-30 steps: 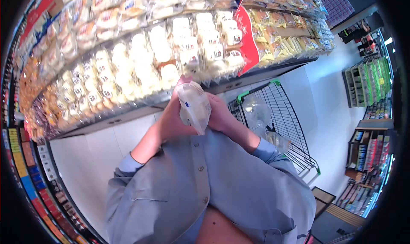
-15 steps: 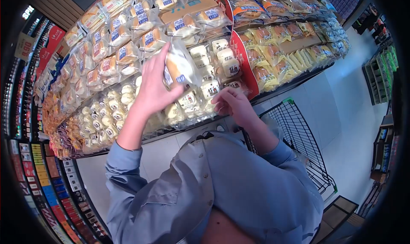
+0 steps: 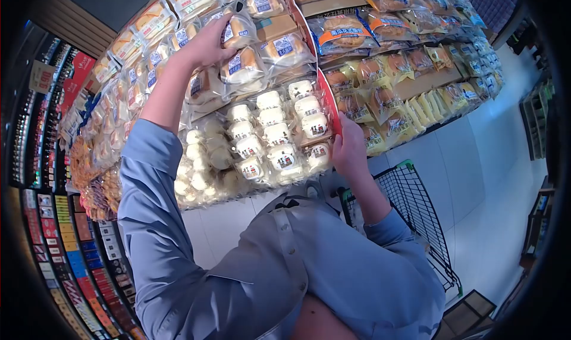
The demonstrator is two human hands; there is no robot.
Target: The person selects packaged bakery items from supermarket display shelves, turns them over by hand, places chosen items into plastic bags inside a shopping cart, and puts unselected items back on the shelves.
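Note:
My left hand (image 3: 208,44) reaches over the upper part of the bread display, its fingers and thumb round a clear-wrapped bread (image 3: 239,30) with blue print. More wrapped breads (image 3: 242,66) lie just below and beside it. My right hand (image 3: 350,149) is closed at the edge of the red divider (image 3: 328,96), with its fingertips against it. Left of that hand are rows of packed white round buns (image 3: 276,135) with dark print.
Yellow-wrapped pastries (image 3: 386,99) fill the display right of the divider. A black wire shopping cart (image 3: 419,206) with green corners stands at my right. Shelves of colourful boxes (image 3: 74,251) line the far left, under a price sign (image 3: 41,76). More shelves are at the far right.
My left hand has moved up and away with the wrapped bread, now down among the others. My right hand has moved from over the white buns to the red divider. The view has shifted.

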